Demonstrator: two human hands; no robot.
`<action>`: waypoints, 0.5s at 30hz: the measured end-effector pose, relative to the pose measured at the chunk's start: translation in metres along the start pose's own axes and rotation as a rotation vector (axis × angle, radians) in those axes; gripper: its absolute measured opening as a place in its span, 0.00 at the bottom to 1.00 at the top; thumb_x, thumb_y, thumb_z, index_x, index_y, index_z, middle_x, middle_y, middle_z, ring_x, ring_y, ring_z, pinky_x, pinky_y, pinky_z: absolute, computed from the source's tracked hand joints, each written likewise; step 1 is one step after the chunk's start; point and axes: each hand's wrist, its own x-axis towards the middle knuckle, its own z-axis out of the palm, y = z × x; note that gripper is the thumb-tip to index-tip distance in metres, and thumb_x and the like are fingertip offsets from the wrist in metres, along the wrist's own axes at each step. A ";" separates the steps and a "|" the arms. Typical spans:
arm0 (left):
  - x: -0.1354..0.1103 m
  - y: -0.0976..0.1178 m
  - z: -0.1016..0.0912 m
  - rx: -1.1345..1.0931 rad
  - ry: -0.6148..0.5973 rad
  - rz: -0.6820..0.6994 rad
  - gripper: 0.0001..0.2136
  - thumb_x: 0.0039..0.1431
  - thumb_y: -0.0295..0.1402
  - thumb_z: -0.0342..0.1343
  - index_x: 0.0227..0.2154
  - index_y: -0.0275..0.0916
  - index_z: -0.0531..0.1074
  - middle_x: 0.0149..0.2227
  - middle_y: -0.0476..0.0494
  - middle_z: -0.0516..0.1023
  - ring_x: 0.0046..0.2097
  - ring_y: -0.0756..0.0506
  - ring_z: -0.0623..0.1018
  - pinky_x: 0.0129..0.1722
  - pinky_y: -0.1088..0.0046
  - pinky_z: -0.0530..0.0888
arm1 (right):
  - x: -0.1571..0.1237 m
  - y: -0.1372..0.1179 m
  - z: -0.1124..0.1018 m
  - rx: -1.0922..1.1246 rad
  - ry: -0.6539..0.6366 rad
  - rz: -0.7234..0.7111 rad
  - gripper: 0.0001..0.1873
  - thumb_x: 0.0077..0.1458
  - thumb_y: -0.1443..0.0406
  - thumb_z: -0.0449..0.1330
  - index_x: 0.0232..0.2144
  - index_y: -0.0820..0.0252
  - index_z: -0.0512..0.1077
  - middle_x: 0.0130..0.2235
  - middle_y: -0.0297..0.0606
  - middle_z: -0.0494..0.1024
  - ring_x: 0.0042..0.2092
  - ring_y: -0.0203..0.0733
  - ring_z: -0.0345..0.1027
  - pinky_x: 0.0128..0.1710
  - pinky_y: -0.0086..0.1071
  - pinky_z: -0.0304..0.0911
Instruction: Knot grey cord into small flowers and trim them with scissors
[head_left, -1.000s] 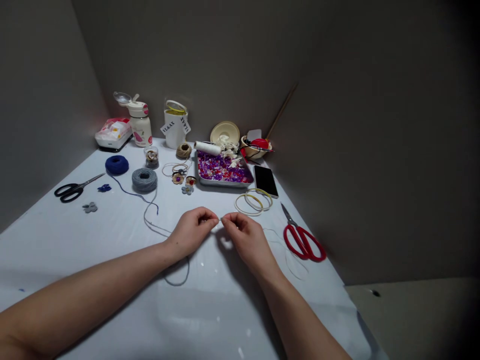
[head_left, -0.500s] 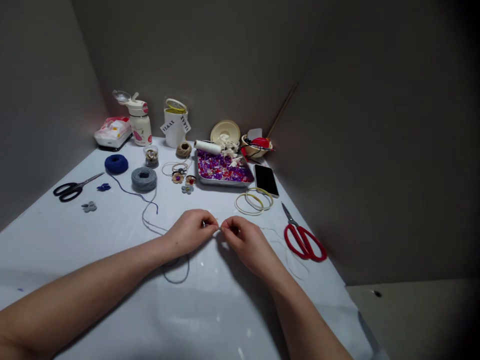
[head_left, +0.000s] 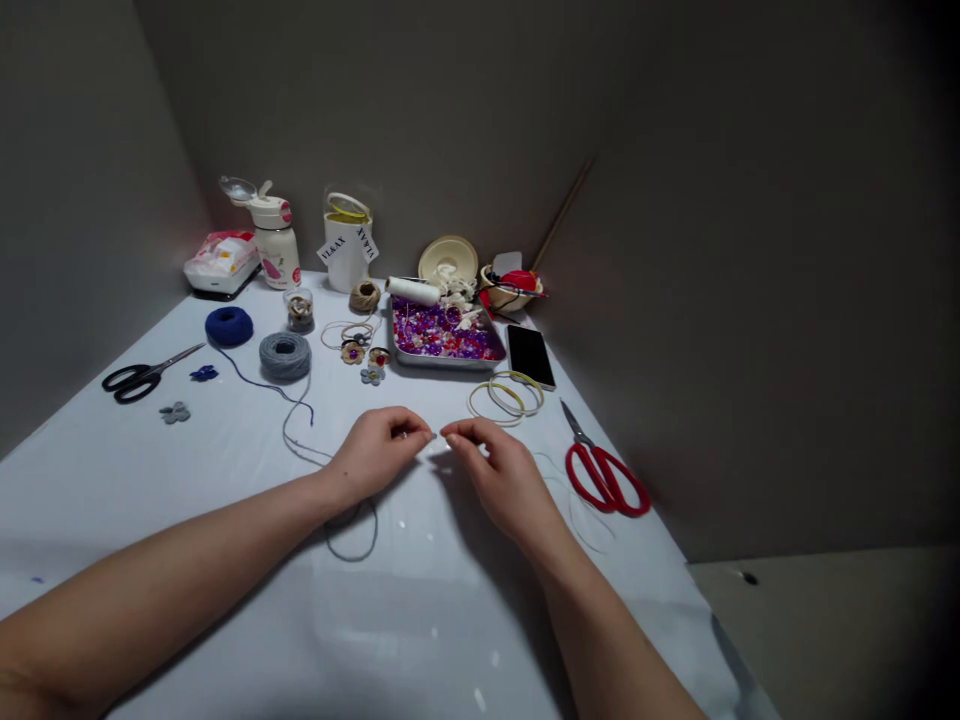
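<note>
My left hand (head_left: 379, 452) is closed in a pinch above the table's middle, with a tiny grey tip of yarn showing at its fingertips. Grey yarn (head_left: 298, 450) runs from a grey yarn ball (head_left: 285, 356) to beneath that hand, and a loop of it lies under the wrist. Just to the right, my right hand (head_left: 495, 470) also pinches, its fingertips a small gap from the left ones. What it holds is too small to make out. A thin pale thread (head_left: 574, 515) curls on the table beside it, partly hidden behind the hand.
Red-handled scissors (head_left: 607, 478) lie right, black-handled scissors (head_left: 142, 378) left. Behind the hands are bangles (head_left: 517, 375), a phone (head_left: 530, 356), a bead tray (head_left: 450, 362), crochet flowers (head_left: 373, 376) and a blue yarn ball (head_left: 229, 326). A bottle (head_left: 277, 250) stands at the back.
Both hands have risen slightly away from me, and their fingertips, close together before, are now a little apart. The whole view has shifted slightly.
</note>
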 end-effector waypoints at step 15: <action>-0.006 -0.001 0.010 -0.302 0.133 -0.090 0.06 0.49 0.33 0.58 0.26 0.35 0.74 0.27 0.46 0.76 0.31 0.49 0.72 0.36 0.72 0.67 | -0.001 -0.008 0.019 0.388 0.105 0.216 0.12 0.47 0.57 0.60 0.27 0.61 0.73 0.27 0.35 0.74 0.29 0.37 0.65 0.30 0.30 0.58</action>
